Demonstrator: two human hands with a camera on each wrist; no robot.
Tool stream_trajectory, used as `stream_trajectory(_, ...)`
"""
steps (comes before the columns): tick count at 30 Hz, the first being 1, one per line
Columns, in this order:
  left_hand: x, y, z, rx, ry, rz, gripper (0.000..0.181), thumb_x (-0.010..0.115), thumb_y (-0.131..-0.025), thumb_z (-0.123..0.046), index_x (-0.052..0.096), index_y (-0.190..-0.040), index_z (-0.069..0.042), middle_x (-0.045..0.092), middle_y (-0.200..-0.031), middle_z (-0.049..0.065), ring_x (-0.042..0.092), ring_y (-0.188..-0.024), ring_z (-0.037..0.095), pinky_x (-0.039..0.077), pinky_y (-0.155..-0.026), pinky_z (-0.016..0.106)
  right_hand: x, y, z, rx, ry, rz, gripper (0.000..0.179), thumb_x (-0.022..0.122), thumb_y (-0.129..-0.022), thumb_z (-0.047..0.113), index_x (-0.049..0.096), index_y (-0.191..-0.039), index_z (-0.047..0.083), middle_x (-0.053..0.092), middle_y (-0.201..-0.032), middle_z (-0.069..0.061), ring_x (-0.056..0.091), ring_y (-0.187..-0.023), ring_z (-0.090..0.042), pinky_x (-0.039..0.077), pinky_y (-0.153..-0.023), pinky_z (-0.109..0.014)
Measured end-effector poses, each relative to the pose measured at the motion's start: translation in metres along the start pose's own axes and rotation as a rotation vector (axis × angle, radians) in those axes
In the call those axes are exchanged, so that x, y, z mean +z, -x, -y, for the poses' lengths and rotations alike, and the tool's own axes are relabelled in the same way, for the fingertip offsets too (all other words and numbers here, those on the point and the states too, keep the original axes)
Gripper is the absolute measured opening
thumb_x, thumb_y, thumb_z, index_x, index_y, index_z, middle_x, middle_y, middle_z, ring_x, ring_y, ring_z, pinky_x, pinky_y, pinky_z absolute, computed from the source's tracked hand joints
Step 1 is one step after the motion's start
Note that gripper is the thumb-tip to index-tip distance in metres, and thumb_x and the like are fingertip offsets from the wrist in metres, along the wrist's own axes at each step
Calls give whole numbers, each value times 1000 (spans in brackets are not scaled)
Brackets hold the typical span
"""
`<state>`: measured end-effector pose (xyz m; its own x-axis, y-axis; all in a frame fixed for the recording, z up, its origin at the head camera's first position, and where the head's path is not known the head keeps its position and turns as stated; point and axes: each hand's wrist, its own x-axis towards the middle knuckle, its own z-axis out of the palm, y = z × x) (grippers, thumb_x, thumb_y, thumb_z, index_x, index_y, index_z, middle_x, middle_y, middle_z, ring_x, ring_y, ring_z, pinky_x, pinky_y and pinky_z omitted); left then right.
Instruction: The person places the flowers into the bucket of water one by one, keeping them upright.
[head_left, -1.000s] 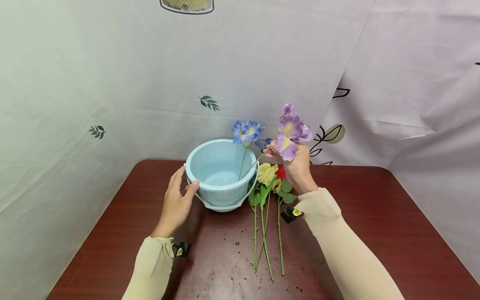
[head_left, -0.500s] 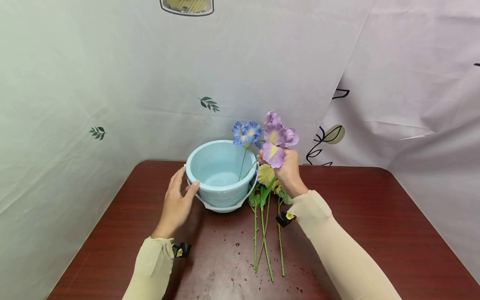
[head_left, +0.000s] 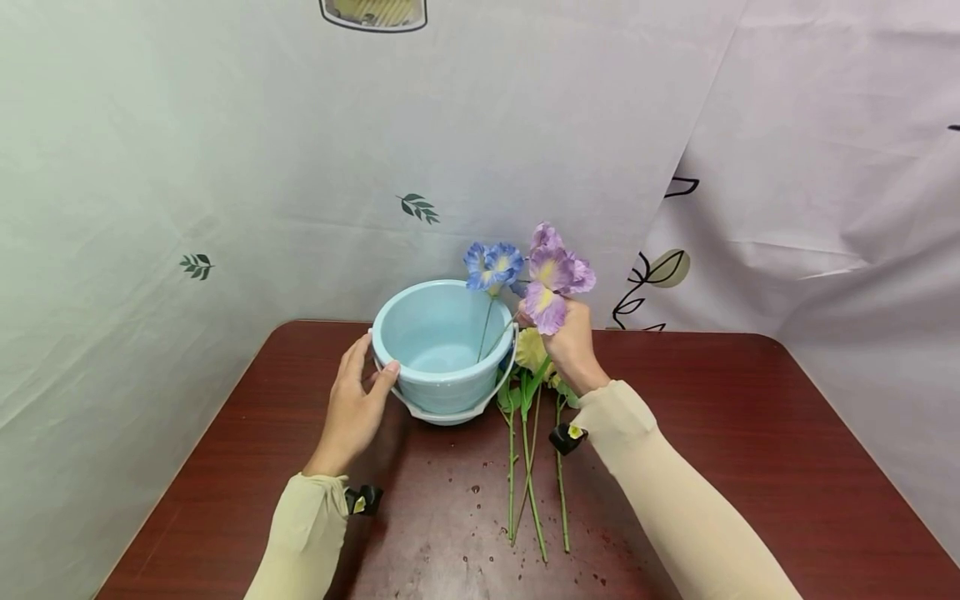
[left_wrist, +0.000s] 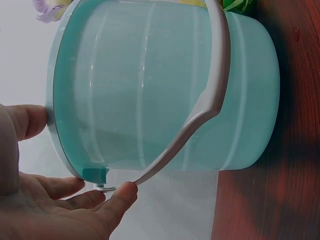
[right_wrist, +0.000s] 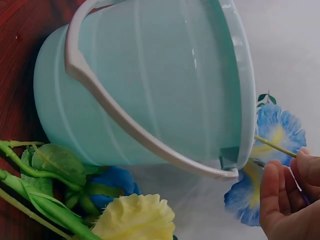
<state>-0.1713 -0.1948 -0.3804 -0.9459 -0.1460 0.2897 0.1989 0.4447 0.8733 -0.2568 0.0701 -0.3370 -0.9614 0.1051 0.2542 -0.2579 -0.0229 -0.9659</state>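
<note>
Purple-and-yellow iris-like flower (head_left: 552,277), seemingly fabric, on a thin stem: bloom just outside the right edge of the light-blue round plastic bucket (head_left: 442,398), stem reaching inside. Right hand (head_left: 573,346) pinches the stem near the bloom; it is the nearer hand, left hand well apart from the flower.

Key relation, as I judge it: the stem's long axis slants from the right hand down and leftward over the rim, so the bucket's interior lies to that hand's left. Bucket upright between the two hands. Left hand (head_left: 356,408) spread, thumb and fingers touching the left rim by the handle's end; no tight grasp apparent.

Counts. Bucket: one, with one white handle (right_wrist: 120,120) hanging down the near side. Purple flower: one. Blue-and-yellow flower (head_left: 495,267) standing in the bucket: one stem seen; more blue petals behind, same flower or second, cannot tell.

Right of bucket, lying on the dark-red wood-look counter (head_left: 712,417): four loose green stems (head_left: 511,467). Their heads overlap: ruffled yellow bloom (right_wrist: 136,217), deep-blue bloom (right_wrist: 112,182), rest partly hidden.

Droplets (head_left: 475,489) scattered nearby. Pale printed cloth (head_left: 300,167) behind.
</note>
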Motion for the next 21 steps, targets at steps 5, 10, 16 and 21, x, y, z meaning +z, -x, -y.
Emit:
stream_trajectory(5, 0, 0, 1, 0, 2, 6, 61, 55, -99, -25, 29, -150, -6, 29, -151, 10, 36, -132, 20, 41, -109, 40, -2, 0, -3, 1, 78, -6, 18, 73, -83, 3, 70, -98, -8, 70, -91, -22, 67, -87, -37, 58, -83, -42)
stream_trajectory(10, -1, -1, 0, -3, 0, 9, 61, 55, -99, -25, 29, -151, -6, 28, -152, 10, 36, -132, 21, 41, -109, 40, -4, 0, -5, 11, 112, -3, 19, 72, -84, 5, 72, -98, -7, 69, -93, -26, 68, -85, -33, 59, -78, -37)
stream_trajectory(16, 0, -1, -1, -3, 2, 7, 61, 56, -98, -24, 29, -150, -5, 28, -152, 10, 35, -133, 21, 41, -109, 40, -12, 2, -7, 72, 169, 39, 21, 64, -85, -4, 71, -105, -5, 71, -95, -17, 65, -79, -14, 55, -69, -22)
stream_trajectory(21, 0, -1, 0, 0, 6, 5, 61, 56, -98, -23, 29, -150, -5, 28, -152, 10, 34, -133, 19, 41, -108, 39, -20, 2, -9, 93, 197, 38, 19, 59, -86, -4, 71, -102, -5, 71, -84, -9, 64, -71, -11, 47, -54, -19)
